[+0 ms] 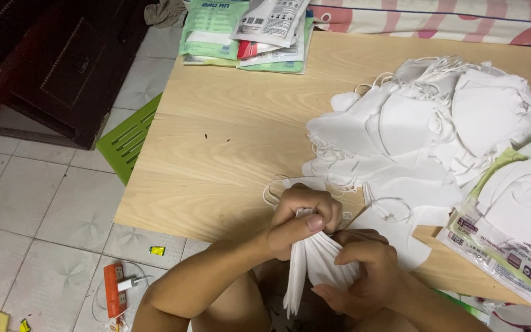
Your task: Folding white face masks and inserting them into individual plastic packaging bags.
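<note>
Item: stack of folded white fabric face masks point(314, 264), at 6 o'clock over the near edge of the pale wooden tabletop point(228, 141), clamped together between both hands: left hand point(299, 221) gripping its top, right hand point(364, 267) pinching its side. Loose heap of white masks point(425, 123) at 2 o'clock; flat printed packets point(250, 34) at 12 o'clock; filled clear packets point(511, 227) at 4 o'clock.

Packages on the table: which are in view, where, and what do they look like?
Stack of flat pouches: far table edge; rectangular, green and white, one with red.
Clear flat packs: right near edge, under white masks; pale green print, dark labels.
</note>
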